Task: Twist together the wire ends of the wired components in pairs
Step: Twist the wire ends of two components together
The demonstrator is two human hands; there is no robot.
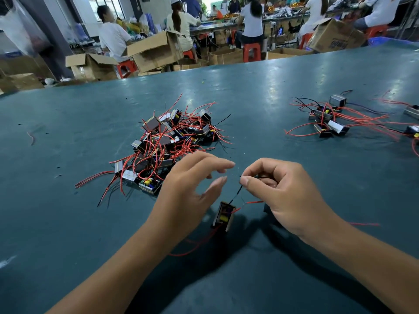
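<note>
A small wired component (223,215) with a yellow core hangs just above the green table (68,137), between my two hands. Its black wire (237,193) runs up into my right hand (283,193), which pinches the wire end between thumb and forefinger. A red wire (254,202) comes out under that hand. Part of a second component shows below my right hand, mostly hidden. My left hand (188,189) hovers to the left of the wire tips, fingers relaxed and spread, holding nothing. Thin bare strands stick out between the two hands.
A tangled pile of components (167,139) with red and black wires lies beyond my left hand. A second, smaller group of components (328,120) lies at the far right. Cardboard boxes (154,51) and seated people fill the area past the table's far edge.
</note>
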